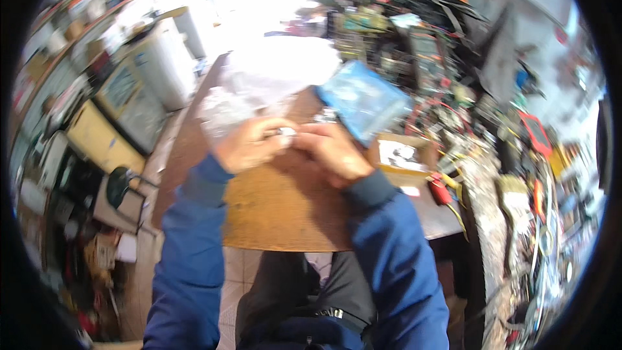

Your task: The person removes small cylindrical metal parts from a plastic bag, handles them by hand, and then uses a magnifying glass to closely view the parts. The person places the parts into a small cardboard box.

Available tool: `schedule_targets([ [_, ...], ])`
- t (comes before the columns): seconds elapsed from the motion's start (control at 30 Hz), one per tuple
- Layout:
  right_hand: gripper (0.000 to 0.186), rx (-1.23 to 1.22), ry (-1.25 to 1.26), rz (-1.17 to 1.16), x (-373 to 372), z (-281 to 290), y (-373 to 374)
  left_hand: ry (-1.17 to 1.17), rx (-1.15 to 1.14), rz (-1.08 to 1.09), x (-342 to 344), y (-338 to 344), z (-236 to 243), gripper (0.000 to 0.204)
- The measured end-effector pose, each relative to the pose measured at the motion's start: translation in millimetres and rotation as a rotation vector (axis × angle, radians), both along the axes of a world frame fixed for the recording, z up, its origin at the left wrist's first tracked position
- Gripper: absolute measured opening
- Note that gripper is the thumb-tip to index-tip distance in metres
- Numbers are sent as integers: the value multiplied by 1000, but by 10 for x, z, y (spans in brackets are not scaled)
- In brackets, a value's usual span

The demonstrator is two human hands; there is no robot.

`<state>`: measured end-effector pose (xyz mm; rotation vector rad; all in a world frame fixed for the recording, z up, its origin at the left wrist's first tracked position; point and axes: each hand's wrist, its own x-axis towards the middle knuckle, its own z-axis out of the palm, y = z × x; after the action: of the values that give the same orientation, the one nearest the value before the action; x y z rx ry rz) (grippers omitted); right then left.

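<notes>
Over the middle of the wooden table (pixel 278 214), my two hands meet with fingertips close together. My left hand (pixel 251 145) pinches a small whitish, shiny piece (pixel 286 133), too blurred to name. The fingers of my right hand (pixel 334 150) are bent and pressed together at the piece's right side; whether they grip it as well is hidden. Just beyond the right hand lie a small silvery part (pixel 325 115) and a blue plastic bag (pixel 366 100). Clear plastic bags (pixel 223 111) rest beyond the left hand.
To the right stands an open cardboard box (pixel 408 153) with small metal parts, beside a red-handled tool (pixel 439 189). A brush (pixel 514 198) and heaps of cables and tools (pixel 447 91) crowd the right side. A dark stool (pixel 120 185) and cabinets (pixel 107 136) stand at left.
</notes>
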<state>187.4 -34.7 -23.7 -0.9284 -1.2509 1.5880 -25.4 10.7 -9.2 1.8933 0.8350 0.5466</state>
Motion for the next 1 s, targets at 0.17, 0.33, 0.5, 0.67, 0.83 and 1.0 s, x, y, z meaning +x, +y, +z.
schedule_targets([
  [0.17,16,653,-673,-375,39,-439,325,-75,-13,129,84,90,-47,30],
  [0.33,14,669,-866,-436,-136,-562,187,13,14,226,63,24,-81,24],
  [0.5,23,831,-742,-671,-95,-530,85,-96,-105,266,179,18,-9,30],
  [0.67,24,941,-704,-532,-287,-286,-65,-231,-51,305,-206,356,-375,30],
  [0.83,21,1051,-833,-481,-32,-22,-868,-135,3,221,93,470,-382,33],
  [1.0,11,756,-1530,-418,859,498,-1842,-122,-105,270,-51,396,-380,31],
])
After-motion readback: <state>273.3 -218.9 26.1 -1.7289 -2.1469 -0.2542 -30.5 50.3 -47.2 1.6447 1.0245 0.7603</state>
